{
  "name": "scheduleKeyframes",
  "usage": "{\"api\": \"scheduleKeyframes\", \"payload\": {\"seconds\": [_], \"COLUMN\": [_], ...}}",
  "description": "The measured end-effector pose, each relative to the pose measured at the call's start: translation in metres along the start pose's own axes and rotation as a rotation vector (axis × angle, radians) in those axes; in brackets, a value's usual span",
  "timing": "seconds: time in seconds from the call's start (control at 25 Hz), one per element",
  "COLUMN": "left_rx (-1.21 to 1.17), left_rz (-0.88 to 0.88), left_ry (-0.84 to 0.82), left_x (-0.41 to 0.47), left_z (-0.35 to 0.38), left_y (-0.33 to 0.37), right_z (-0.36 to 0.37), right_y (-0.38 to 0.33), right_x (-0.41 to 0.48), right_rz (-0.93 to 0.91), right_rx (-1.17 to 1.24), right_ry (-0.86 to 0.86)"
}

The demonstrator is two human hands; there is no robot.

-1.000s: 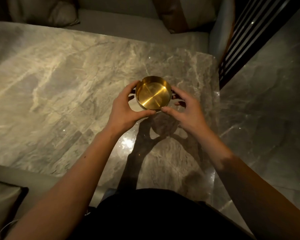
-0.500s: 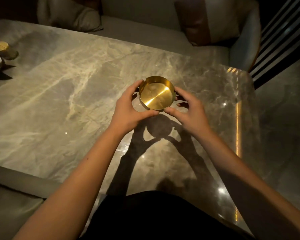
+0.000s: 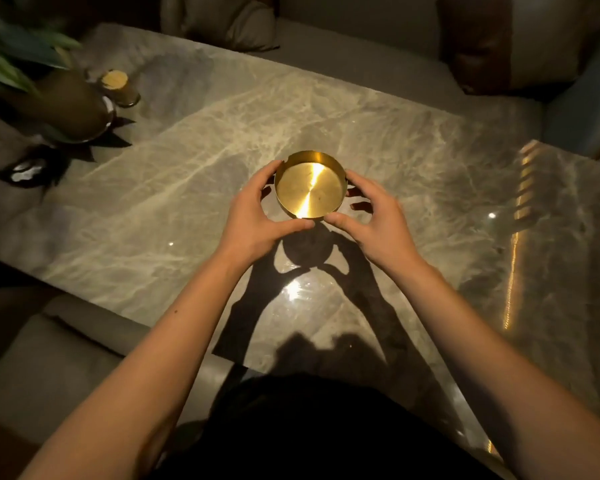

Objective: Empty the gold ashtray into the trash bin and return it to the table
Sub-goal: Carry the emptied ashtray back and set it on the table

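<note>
The round gold ashtray (image 3: 309,188) has a shiny flat bottom with nothing in it and a small notch in its rim. It hangs above the marble table (image 3: 160,202) and casts a round shadow on the stone below it. My left hand (image 3: 257,216) grips its left side, thumb along the near rim. My right hand (image 3: 374,220) cups its right side, with its thumb at the near rim and its fingers behind the wall. No trash bin is in view.
A potted plant in a dark vase (image 3: 59,102) and a small gold-topped jar (image 3: 118,86) stand at the table's far left. Sofa seats with cushions (image 3: 229,22) run behind the table, and another seat (image 3: 49,358) lies at the near left.
The view has swung left, so the plant and jar now show and the floor at the right is gone. Both hands still hold the ashtray, now over the table's middle and tilted flatter.
</note>
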State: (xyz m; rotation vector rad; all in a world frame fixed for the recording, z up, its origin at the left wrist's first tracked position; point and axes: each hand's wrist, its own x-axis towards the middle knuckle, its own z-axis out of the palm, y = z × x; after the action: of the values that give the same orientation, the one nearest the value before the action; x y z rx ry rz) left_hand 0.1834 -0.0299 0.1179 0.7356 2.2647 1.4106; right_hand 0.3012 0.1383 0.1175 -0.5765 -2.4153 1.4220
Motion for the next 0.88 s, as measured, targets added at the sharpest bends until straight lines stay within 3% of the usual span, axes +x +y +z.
{"api": "scheduleKeyframes", "payload": {"seconds": [0.36, 0.88], "left_rx": [0.064, 0.013], "left_rz": [-0.118, -0.186], "left_ry": [0.207, 0.25], "left_x": [-0.039, -0.015], "left_z": [-0.066, -0.219], "left_y": [-0.027, -0.142], "right_z": [0.073, 0.246], "right_y": [-0.025, -0.093], "right_x": [0.023, 0.089], "right_rz": [-0.124, -0.146], "right_rx": [0.042, -0.065], "right_ry": [-0.223, -0.315]}}
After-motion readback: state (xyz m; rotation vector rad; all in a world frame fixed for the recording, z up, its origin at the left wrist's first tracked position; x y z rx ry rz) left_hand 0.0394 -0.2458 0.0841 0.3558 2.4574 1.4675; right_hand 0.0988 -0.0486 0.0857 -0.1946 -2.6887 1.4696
